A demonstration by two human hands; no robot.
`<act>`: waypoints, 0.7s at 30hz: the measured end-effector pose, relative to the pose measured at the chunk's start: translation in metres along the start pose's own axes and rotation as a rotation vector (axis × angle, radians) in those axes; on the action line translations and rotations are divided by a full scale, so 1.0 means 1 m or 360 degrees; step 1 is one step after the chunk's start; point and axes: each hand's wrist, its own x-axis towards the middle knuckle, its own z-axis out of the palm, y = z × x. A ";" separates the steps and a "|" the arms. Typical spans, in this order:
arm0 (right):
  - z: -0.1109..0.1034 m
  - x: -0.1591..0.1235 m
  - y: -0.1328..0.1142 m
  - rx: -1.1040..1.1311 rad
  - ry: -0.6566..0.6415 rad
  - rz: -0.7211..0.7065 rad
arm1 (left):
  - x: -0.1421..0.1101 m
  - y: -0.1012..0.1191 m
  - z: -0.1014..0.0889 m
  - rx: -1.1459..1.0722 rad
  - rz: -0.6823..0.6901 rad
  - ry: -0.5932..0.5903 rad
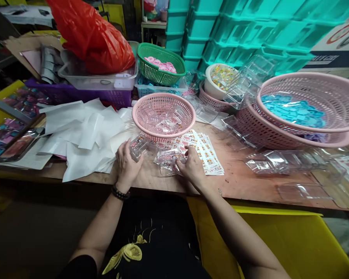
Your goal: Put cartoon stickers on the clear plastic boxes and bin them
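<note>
My left hand (128,164) is closed around the side of a small clear plastic case (138,147) that carries a printed sticker. To its right, my right hand (192,164) pinches the edge of another clear plastic case (169,162) just above the tabletop. Sheets of printed stickers (211,155) lie fanned out beyond and beside my right hand. Directly ahead of both hands stands a round pink basket (164,135) with several clear cases (163,118) inside.
Crumpled white backing sheets (84,128) lie at left. Nested pink baskets with blue pieces (293,110) stand at right, behind rows of clear cases (287,161). A green basket (163,79), white bowl (215,89), red bag (93,38) and stacked teal bins (250,31) line the back.
</note>
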 end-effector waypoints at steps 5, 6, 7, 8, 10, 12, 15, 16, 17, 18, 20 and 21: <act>0.009 0.018 -0.001 0.0461 -0.0085 -0.0078 | 0.011 -0.010 0.010 -0.0088 -0.0081 -0.0002; 0.010 0.020 0.001 0.0567 -0.0076 -0.0065 | 0.012 -0.012 0.010 -0.0134 -0.0098 0.0050; 0.010 0.021 0.003 0.0650 -0.0071 -0.0043 | 0.013 -0.013 0.010 -0.0176 -0.0112 0.0091; 0.009 0.020 0.005 0.0714 -0.0080 -0.0019 | 0.014 -0.014 0.009 -0.0215 -0.0127 0.0123; 0.006 0.017 0.009 0.0838 -0.0137 0.0037 | 0.017 -0.016 0.005 -0.0298 -0.0185 0.0183; -0.001 0.010 0.012 0.0973 -0.0210 0.0097 | 0.018 -0.015 0.000 -0.0499 -0.0337 0.0245; -0.016 -0.001 0.011 0.1344 -0.0318 0.0262 | 0.020 -0.006 -0.007 -0.1161 -0.0825 0.0180; -0.021 -0.003 0.010 0.1477 -0.0355 0.0330 | 0.019 -0.001 -0.010 -0.1417 -0.0994 0.0064; -0.025 -0.006 0.009 0.1578 -0.0388 0.0393 | 0.019 0.004 -0.012 -0.1648 -0.1130 -0.0095; -0.029 -0.007 0.009 0.1618 -0.0423 0.0433 | 0.017 0.009 -0.014 -0.1836 -0.1225 -0.0273; -0.035 -0.008 0.008 0.1500 -0.0465 0.0429 | 0.012 0.020 -0.016 -0.2095 -0.1325 -0.0593; -0.037 -0.007 0.009 0.1375 -0.0450 0.0410 | 0.009 0.024 -0.016 -0.2178 -0.1363 -0.0696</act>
